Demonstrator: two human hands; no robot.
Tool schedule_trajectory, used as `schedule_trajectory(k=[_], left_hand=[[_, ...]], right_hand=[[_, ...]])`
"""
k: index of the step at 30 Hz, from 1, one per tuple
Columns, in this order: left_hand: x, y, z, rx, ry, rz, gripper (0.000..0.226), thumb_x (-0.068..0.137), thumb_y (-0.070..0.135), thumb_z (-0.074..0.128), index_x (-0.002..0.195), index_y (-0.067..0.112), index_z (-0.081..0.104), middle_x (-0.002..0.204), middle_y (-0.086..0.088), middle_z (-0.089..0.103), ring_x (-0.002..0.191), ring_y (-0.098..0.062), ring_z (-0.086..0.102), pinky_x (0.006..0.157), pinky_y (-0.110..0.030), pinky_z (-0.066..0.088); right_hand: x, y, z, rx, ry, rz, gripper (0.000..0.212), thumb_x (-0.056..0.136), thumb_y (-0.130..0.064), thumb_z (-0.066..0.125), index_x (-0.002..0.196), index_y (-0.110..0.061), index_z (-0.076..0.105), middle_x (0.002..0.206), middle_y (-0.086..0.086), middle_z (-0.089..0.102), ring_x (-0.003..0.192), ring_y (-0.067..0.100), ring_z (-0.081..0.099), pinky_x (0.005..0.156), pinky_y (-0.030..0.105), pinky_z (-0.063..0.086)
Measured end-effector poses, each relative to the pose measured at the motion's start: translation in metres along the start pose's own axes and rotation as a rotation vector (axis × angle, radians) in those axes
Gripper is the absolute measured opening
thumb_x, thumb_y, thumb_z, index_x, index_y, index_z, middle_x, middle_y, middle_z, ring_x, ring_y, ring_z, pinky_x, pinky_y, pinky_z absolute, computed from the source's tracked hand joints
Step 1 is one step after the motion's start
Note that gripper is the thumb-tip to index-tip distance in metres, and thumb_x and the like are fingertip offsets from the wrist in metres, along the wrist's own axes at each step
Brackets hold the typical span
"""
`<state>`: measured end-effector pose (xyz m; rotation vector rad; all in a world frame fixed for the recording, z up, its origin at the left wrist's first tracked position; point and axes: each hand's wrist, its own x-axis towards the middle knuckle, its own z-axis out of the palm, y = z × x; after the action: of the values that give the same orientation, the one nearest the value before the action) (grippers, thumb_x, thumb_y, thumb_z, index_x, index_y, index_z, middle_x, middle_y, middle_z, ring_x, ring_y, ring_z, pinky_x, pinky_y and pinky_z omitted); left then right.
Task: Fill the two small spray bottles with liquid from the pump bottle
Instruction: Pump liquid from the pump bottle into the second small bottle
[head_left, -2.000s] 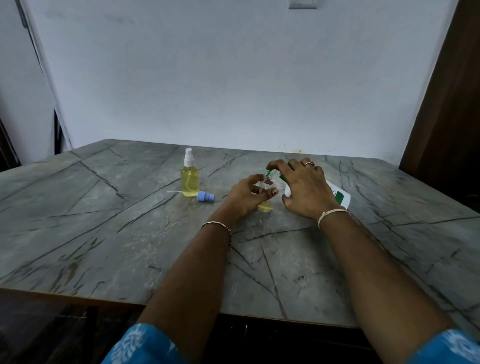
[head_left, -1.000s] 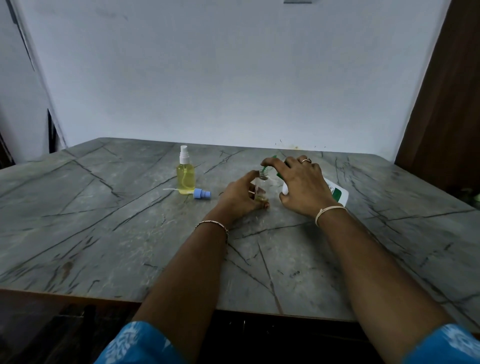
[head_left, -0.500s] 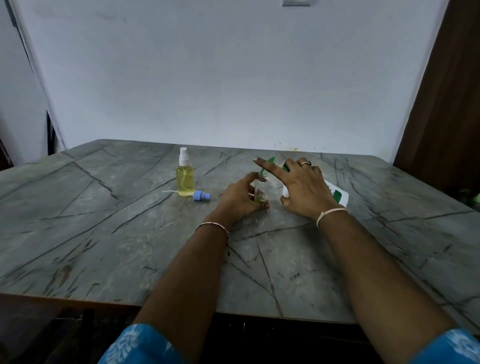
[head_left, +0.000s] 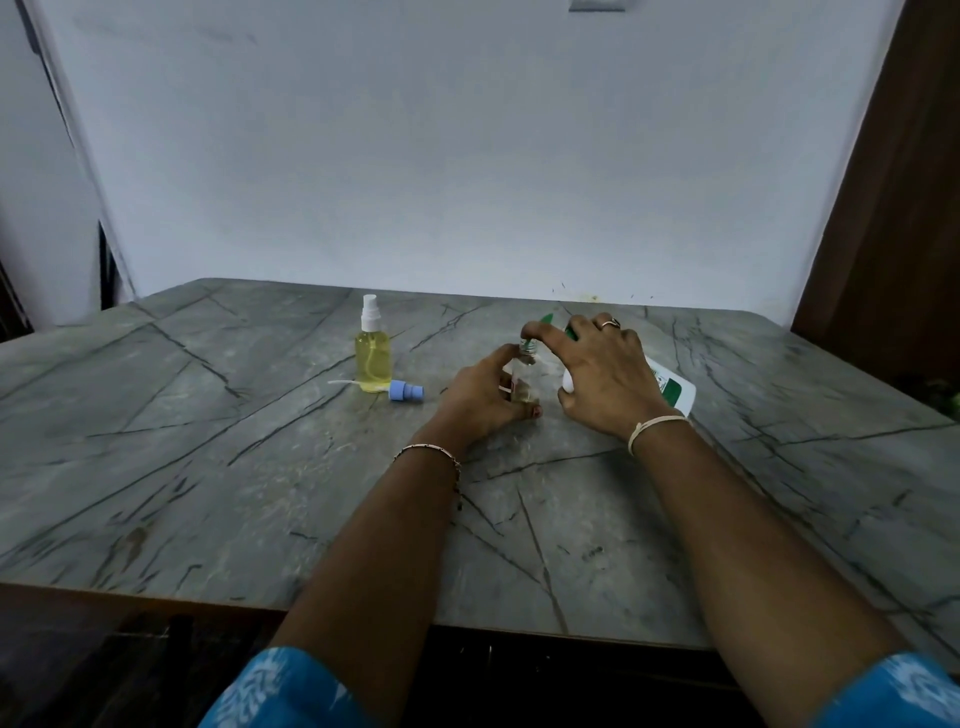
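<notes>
So, leftmost: the filled spray bottle (head_left: 372, 364) stands upright on the table (head_left: 208, 467), yellow liquid inside, white sprayer on. The blue spray cap (head_left: 405, 391) lies on its side just right of it. My left hand (head_left: 485, 397) grips the open spray bottle (head_left: 523, 382), upright, a little yellow at the bottom. My right hand (head_left: 602, 374) wraps the tilted pump bottle (head_left: 670, 389), index finger down at that open bottle's neck.

Table (head_left: 208, 467) grey, dark-veined; spray bottle (head_left: 373, 366) yellow; pump bottle (head_left: 672, 392) seemingly white-green.
</notes>
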<state>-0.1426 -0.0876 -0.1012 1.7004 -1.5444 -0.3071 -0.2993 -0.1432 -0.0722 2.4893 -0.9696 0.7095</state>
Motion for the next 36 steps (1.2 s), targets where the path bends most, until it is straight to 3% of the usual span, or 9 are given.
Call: schedule_trajectory(k=[4, 11, 20, 27, 32, 36], left_hand=[[-0.0012, 0.0010, -0.0007, -0.004, 0.001, 0.013, 0.064, 0.070, 0.026, 0.083, 0.125, 0.029, 0.050, 0.103, -0.003, 0.069, 0.088, -0.017, 0.068, 0.087, -0.034, 0.054], [-0.0014, 0.0022, -0.0018, 0.013, 0.003, 0.018, 0.076, 0.071, 0.026, 0.082, 0.137, 0.026, 0.043, 0.106, -0.004, 0.068, 0.092, -0.018, 0.067, 0.085, -0.027, 0.051], [-0.0027, 0.0011, 0.0010, 0.016, 0.026, 0.030, 0.070, 0.070, 0.031, 0.082, 0.129, 0.028, 0.045, 0.101, -0.003, 0.069, 0.089, -0.019, 0.068, 0.086, -0.038, 0.055], [-0.0047, 0.0061, 0.0002, 0.055, 0.037, 0.052, 0.085, 0.064, 0.032, 0.086, 0.135, 0.025, 0.040, 0.111, -0.007, 0.068, 0.094, -0.022, 0.067, 0.086, -0.038, 0.055], [-0.0053, 0.0062, 0.0004, 0.037, 0.056, 0.071, 0.084, 0.067, 0.027, 0.085, 0.137, 0.024, 0.039, 0.111, -0.008, 0.067, 0.091, -0.021, 0.068, 0.086, -0.036, 0.055], [-0.0045, 0.0039, 0.0010, 0.015, 0.063, 0.061, 0.078, 0.068, 0.029, 0.085, 0.134, 0.026, 0.043, 0.108, -0.005, 0.068, 0.087, -0.018, 0.068, 0.082, -0.029, 0.054]], right_hand=[[-0.0041, 0.0031, -0.0021, -0.008, -0.004, -0.008, 0.077, 0.079, -0.026, 0.064, 0.143, -0.043, 0.024, 0.117, 0.006, 0.053, 0.114, 0.031, 0.047, 0.092, 0.047, 0.042], [-0.0002, -0.0006, -0.0034, 0.062, -0.013, 0.026, 0.070, 0.074, -0.023, 0.066, 0.133, -0.038, 0.034, 0.117, 0.004, 0.055, 0.113, 0.030, 0.047, 0.093, 0.047, 0.041], [-0.0012, 0.0011, -0.0020, 0.026, -0.041, 0.021, 0.079, 0.076, -0.025, 0.066, 0.141, -0.041, 0.025, 0.119, 0.005, 0.053, 0.115, 0.030, 0.046, 0.093, 0.047, 0.042], [0.0000, 0.0006, -0.0030, 0.066, -0.030, 0.026, 0.071, 0.075, -0.023, 0.066, 0.135, -0.038, 0.030, 0.117, 0.004, 0.055, 0.113, 0.030, 0.048, 0.091, 0.046, 0.042], [0.0020, -0.0022, -0.0027, 0.071, -0.017, 0.024, 0.067, 0.074, -0.024, 0.066, 0.131, -0.035, 0.033, 0.117, 0.005, 0.055, 0.112, 0.031, 0.048, 0.091, 0.047, 0.042], [0.0013, -0.0013, -0.0039, 0.065, -0.044, 0.035, 0.075, 0.076, -0.025, 0.067, 0.137, -0.039, 0.027, 0.120, 0.006, 0.054, 0.116, 0.032, 0.047, 0.093, 0.047, 0.041]])
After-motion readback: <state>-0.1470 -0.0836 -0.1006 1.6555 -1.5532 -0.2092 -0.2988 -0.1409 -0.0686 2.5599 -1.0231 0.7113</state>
